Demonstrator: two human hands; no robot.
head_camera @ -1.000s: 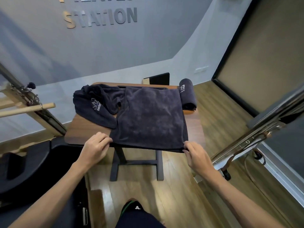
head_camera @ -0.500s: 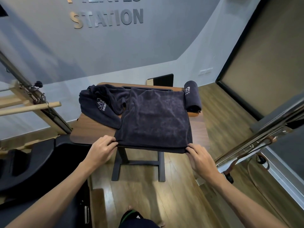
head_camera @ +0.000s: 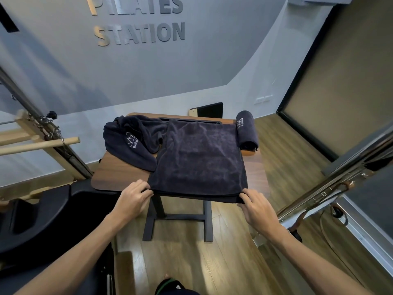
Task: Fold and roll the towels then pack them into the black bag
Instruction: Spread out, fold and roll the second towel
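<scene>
Wooden table [head_camera: 119,175]: folded towel [head_camera: 200,158] overhangs near edge. Left hand [head_camera: 131,199], right hand [head_camera: 257,207] pinch near corners. Uneven pull risks skewed roll, layers slipping.

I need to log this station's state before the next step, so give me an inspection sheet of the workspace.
Surface: small wooden table, mostly covered by towels.
Job's things: folded towel laid flat at the near edge; crumpled towel beside it; rolled towel at the far right corner; black bag not identifiable.
Clutter: nothing seen.
Grippers: left hand and right hand each pinch a near corner of the folded towel.
Cables: nothing seen.
Surroundings: pilates frames either side, lettered wall.
</scene>
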